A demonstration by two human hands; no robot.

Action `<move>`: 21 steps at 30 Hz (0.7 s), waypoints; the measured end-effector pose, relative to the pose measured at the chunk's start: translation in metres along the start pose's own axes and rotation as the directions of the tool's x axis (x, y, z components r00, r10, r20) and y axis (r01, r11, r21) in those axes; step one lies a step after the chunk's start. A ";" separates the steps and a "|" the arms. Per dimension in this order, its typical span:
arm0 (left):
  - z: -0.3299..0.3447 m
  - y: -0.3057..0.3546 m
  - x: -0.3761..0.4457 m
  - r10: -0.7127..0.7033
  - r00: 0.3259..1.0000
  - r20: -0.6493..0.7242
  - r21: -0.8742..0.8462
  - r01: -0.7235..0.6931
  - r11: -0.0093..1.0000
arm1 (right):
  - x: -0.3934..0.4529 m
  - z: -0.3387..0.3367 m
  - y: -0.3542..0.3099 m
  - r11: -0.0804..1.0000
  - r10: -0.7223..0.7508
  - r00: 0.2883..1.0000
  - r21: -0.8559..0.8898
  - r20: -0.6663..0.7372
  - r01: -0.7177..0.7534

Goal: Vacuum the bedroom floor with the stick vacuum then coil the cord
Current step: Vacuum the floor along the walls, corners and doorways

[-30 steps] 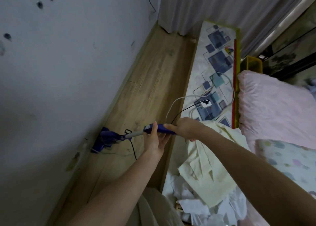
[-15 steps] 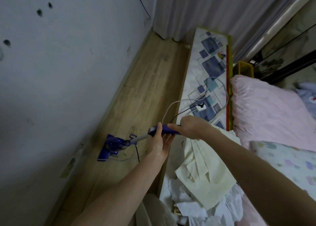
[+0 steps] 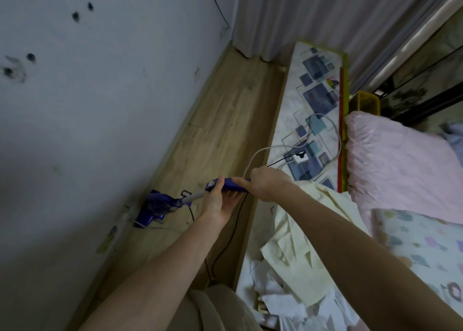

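A: What's on the right?
B: A pink pillow (image 3: pixel 395 160), w/ a spotty blanket (image 3: pixel 423 240) just below it.
A: And next to the bed?
B: A long board w/ blue squares (image 3: pixel 313 105). A white plug box (image 3: pixel 299 157) sits on it, w/ a white wire (image 3: pixel 333 127) looping by.
A: Anything else?
B: Yellow cloth (image 3: pixel 300 230), white papers (image 3: pixel 275 293), gray curtain (image 3: pixel 313 12), a wall w/ dark spots (image 3: pixel 75 16).

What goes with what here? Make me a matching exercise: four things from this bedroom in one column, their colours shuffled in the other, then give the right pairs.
Things:
1. stick vacuum
2. pillow
3. floor
4. curtain

Colours:
A. pale grey
B. light wood brown
C. purple
D. pink

Pairs: 1-C, 2-D, 3-B, 4-A
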State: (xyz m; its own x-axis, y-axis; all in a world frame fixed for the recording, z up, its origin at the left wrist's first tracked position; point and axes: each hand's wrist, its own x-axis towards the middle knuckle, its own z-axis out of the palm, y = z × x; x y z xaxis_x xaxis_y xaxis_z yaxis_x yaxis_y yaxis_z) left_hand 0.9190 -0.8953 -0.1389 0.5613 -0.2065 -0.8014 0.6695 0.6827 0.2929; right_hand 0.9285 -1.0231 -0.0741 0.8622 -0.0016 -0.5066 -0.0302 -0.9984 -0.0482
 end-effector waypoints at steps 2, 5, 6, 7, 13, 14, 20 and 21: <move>0.005 -0.003 -0.004 -0.011 1.000 0.017 0.011 0.011 1.000 | -0.007 -0.006 0.004 1.000 -0.015 1.000 -0.014 -0.007 0.015; 0.016 -0.008 -0.012 -0.056 0.997 0.061 0.017 0.055 0.998 | -0.014 -0.015 0.014 0.998 -0.003 1.000 -0.064 -0.011 0.002; 0.021 -0.011 -0.015 -0.069 0.995 0.075 0.014 0.068 0.998 | -0.016 -0.018 0.018 0.996 0.005 1.000 -0.087 -0.018 -0.006; 0.024 -0.014 -0.017 -0.077 0.993 0.084 0.016 0.076 0.997 | -0.018 -0.021 0.023 0.994 0.009 1.000 -0.111 -0.024 -0.011; 0.021 -0.025 -0.017 -0.074 0.993 0.093 0.035 0.071 0.997 | -0.025 -0.013 0.028 0.996 -0.011 1.000 -0.094 -0.001 0.011; 0.019 -0.023 -0.017 -0.066 0.994 0.091 0.032 0.063 0.997 | -0.023 -0.012 0.026 0.996 -0.019 1.000 -0.088 0.007 0.019; 0.006 0.001 -0.013 -0.036 0.998 0.058 0.020 0.035 0.999 | -0.002 -0.011 0.004 0.999 -0.053 0.999 -0.008 0.013 0.053; 0.002 0.004 -0.011 -0.030 0.999 0.044 0.021 0.029 0.999 | 0.001 -0.009 0.000 0.998 -0.056 0.998 -0.006 0.014 0.056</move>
State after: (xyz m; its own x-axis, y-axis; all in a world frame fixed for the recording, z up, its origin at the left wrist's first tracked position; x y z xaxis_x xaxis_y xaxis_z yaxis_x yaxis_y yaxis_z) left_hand 0.9161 -0.8913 -0.1277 0.5621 -0.2577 -0.7859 0.6953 0.6618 0.2803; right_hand 0.9335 -1.0233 -0.0671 0.8552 0.0546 -0.5154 0.0207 -0.9972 -0.0714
